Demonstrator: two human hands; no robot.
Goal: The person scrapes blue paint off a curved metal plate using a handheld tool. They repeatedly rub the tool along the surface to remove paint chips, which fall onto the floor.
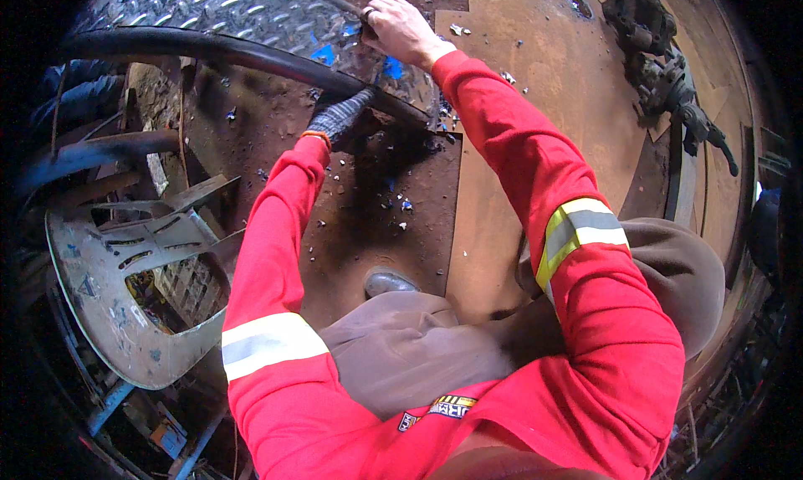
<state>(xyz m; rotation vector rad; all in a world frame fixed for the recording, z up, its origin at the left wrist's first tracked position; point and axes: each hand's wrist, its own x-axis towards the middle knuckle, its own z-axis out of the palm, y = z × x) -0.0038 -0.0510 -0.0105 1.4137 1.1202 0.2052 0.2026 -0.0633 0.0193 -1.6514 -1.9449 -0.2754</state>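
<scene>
On L: 1 dirty-beige plastic chair [96,283]; far R: 1 grimy metal mech [669,82]. Ahead: gripping edge of 1 silver treadplate [209,7] w/ curled bare R hand [400,32]; touching black tube [226,50] w/ grey-gloved L hand [345,117], can't tell spread.

Floor [493,237]: rusty brown, stretching under me, strewn with pale flecks [402,225]
Chair [159,350]: grimy, on my left
Light: patchy, brightest ahead
</scene>
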